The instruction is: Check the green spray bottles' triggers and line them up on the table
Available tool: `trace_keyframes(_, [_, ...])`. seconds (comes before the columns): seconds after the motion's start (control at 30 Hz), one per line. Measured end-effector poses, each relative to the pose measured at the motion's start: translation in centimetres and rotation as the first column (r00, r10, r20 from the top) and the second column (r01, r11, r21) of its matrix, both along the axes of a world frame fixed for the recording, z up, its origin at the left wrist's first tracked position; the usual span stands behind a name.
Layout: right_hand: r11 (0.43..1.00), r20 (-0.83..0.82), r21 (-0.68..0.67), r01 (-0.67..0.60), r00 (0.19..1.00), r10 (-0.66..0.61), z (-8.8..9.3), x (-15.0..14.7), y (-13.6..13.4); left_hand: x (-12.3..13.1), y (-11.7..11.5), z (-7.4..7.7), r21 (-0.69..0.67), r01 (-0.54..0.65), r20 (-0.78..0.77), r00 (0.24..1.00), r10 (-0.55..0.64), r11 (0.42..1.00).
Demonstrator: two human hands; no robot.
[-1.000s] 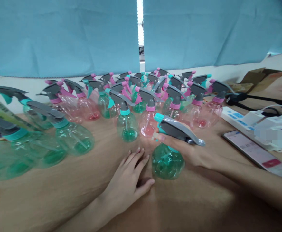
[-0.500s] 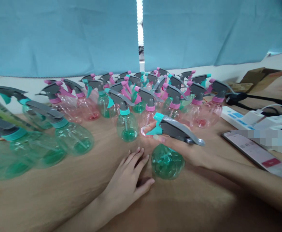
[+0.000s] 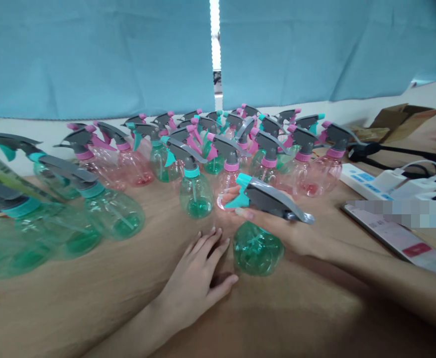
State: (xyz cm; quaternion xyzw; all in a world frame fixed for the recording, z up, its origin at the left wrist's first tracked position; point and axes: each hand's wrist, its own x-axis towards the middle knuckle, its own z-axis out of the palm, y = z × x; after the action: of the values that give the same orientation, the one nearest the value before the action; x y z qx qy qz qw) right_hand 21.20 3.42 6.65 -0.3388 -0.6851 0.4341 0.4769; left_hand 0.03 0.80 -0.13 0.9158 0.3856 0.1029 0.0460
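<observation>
A green spray bottle (image 3: 257,251) with a grey head and teal trigger stands upright on the brown table (image 3: 91,303) just in front of me. My right hand (image 3: 277,226) is wrapped round its neck, with the fingers under the grey head. My left hand (image 3: 197,281) lies flat on the table beside the bottle, fingers stretched out, the thumb close to the bottle's base. Nothing is in the left hand.
Several pink and green spray bottles (image 3: 233,149) crowd the table's far side, and more green ones (image 3: 102,209) stand at the left. A phone (image 3: 400,233), a white power strip (image 3: 371,181) with cables and a cardboard box (image 3: 400,119) lie at the right. Blue curtains hang behind.
The teal trigger has swung out from the bottle's head and now shows in front of my right fingers. My left hand has stayed flat in place.
</observation>
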Motion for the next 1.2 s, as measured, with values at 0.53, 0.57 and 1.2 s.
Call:
trace_keyframes(0.53, [0.997, 0.012, -0.059, -0.054, 0.998, 0.055, 0.22, 0.06, -0.06, 0.03, -0.09, 0.23, -0.019, 0.0, -0.002, 1.0, 0.0, 1.0])
trace_keyframes(0.57, [0.996, 0.031, -0.063, -0.064, 0.997, 0.066, 0.19, 0.12, -0.04, 0.03, -0.08, 0.23, -0.019, -0.001, 0.0, 1.0, 0.001, 1.0])
trace_keyframes(1.2, [0.993, 0.141, -0.038, -0.107, 0.984, 0.112, 0.72, 0.41, 0.16, 0.0, -0.13, 0.24, -0.028, -0.008, -0.017, 1.0, 0.008, 1.0])
